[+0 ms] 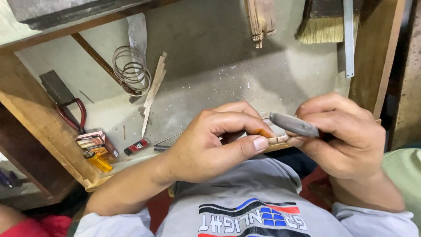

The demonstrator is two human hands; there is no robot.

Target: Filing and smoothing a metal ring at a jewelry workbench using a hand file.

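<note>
Gripping a small pale wooden piece (277, 140) between thumb and curled fingers, the left hand (215, 140) is closed around it just above the person's lap, at the near edge of the counter (210, 66). The right hand (342, 131) is closed too, pinching a slim grey file (293, 124) whose rounded tip points left and lies across the top of the wooden piece, touching it. The two hands sit close together, thumbs almost meeting.

Further back on the dusty grey counter lie several thin wooden slivers (153, 90) in a loose bundle, and just beside them a coil of wire rings (131, 70) resting over a twisted brown rod (94, 55). Near the left wall are red-handled pliers (72, 116), partly under a dark flat block (55, 87). Closer in sit a small printed box (94, 142), a yellow lighter (98, 162) and a small red-and-black object (137, 146) that I cannot identify. At the far right edge a straw-bristled brush (320, 26) lies beside a metal strip (348, 39).
</note>
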